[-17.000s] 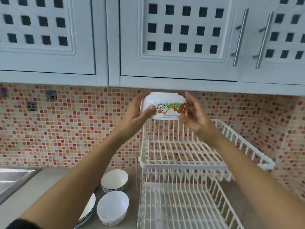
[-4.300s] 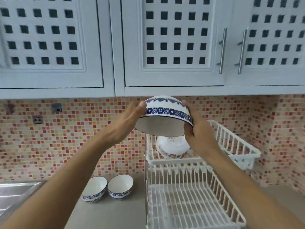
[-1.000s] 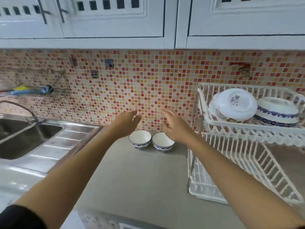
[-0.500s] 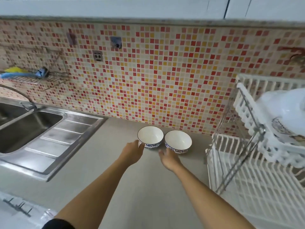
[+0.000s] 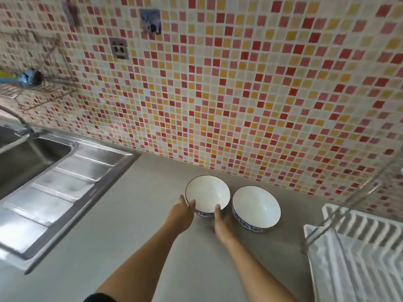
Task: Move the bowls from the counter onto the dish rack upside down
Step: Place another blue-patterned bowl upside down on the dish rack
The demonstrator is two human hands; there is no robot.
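Note:
Two white bowls with blue patterned bands stand upright side by side on the grey counter near the tiled wall. My left hand (image 5: 182, 214) touches the near left rim of the left bowl (image 5: 208, 192). My right hand (image 5: 222, 225) has a finger on that bowl's near right rim. Both hands flank it, fingers spread; neither has closed around it. The right bowl (image 5: 256, 207) is untouched. The white dish rack (image 5: 357, 256) shows only its lower tier at the right edge.
A steel sink with draining board (image 5: 65, 184) fills the left side. The mosaic wall (image 5: 239, 94) rises right behind the bowls. A metal rack leg (image 5: 340, 205) slants between the bowls and the rack. A wall shelf (image 5: 24, 83) hangs at upper left.
The view has dropped and moved closer; the rack's upper tier with its bowls has left the frame. Both hands have reached forward and now touch the left bowl's rim.

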